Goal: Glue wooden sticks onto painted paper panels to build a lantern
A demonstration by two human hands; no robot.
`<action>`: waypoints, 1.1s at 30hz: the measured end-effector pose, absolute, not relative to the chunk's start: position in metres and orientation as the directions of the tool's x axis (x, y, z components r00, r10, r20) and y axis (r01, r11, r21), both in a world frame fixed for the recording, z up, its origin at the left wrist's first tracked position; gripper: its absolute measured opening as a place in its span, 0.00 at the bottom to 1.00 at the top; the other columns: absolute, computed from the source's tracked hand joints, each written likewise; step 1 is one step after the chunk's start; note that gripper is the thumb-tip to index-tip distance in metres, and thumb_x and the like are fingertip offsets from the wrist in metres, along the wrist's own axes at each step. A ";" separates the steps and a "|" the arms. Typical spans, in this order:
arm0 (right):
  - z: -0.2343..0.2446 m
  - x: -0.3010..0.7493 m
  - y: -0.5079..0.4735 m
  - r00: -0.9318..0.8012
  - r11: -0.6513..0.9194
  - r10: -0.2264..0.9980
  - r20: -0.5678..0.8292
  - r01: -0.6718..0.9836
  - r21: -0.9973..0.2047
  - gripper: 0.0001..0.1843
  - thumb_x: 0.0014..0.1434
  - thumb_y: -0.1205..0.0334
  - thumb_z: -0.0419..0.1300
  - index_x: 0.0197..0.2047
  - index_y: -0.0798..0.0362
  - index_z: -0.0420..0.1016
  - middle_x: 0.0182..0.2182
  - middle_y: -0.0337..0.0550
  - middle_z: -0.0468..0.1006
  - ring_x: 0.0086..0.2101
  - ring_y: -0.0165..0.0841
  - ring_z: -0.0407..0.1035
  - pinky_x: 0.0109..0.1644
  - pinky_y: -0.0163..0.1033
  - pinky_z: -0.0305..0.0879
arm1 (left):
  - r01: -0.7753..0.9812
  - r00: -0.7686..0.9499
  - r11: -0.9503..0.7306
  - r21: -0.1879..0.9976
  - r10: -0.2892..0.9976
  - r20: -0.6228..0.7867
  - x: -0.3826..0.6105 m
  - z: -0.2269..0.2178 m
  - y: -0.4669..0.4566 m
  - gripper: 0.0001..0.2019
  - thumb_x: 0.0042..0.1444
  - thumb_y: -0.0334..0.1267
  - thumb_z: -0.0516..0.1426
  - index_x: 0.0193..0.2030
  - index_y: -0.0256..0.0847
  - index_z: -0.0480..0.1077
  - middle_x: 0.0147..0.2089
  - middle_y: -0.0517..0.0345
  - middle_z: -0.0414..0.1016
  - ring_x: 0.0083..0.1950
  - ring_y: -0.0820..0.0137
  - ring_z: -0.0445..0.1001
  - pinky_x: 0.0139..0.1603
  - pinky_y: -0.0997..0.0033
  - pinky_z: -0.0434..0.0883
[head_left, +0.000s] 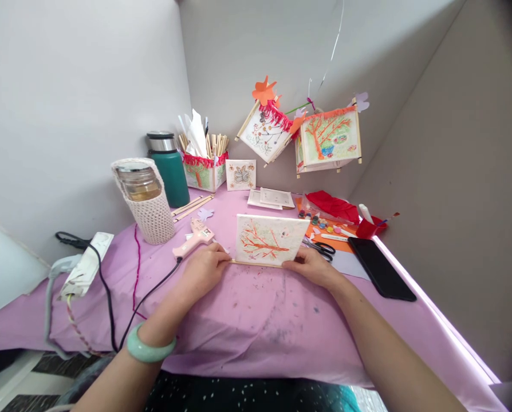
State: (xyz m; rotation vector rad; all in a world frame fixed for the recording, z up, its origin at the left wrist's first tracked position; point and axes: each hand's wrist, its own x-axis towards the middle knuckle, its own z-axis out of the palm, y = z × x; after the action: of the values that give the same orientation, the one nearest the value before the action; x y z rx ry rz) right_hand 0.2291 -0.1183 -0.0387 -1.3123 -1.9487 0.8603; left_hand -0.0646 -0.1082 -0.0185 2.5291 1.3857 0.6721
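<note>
A white panel [267, 240] painted with an orange tree stands upright on the table before me. Along its lower edge runs a thin wooden stick [256, 264]. My left hand [205, 266] pinches the stick's left end, fingers closed. At the panel's lower right corner, my right hand [314, 267] grips the panel and stick, its thumb in front and the other fingers partly hidden behind. A pink glue gun [196, 239] lies just beyond my left hand. Black scissors [322, 249] lie beside my right hand, partly covered by the panel.
Left: a power strip [88, 263], cables, a glass cup in a knitted holder [146, 206] and a green bottle [172, 174]. Behind: a box of sticks [204, 171] and white panels [271, 198]. Decorated lanterns [331, 137] hang above. Right: a phone [381, 268] and paints.
</note>
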 end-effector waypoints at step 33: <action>-0.032 0.226 -0.120 -0.301 0.298 0.942 0.149 0.543 -0.785 0.16 0.52 0.60 0.61 0.44 0.52 0.77 0.43 0.44 0.78 0.46 0.41 0.70 0.49 0.46 0.66 | 0.764 0.466 -0.459 0.453 0.879 0.103 -0.051 -0.005 -0.088 0.08 0.48 0.36 0.55 0.31 0.41 0.75 0.31 0.59 0.76 0.31 0.71 0.70 0.32 0.73 0.63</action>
State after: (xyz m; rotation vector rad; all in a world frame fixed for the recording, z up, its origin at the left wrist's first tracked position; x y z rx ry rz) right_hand 0.2262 -0.1202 -0.0319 -1.3191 -1.9545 0.8364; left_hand -0.0508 -0.0884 -0.0045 2.3754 1.3882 0.4639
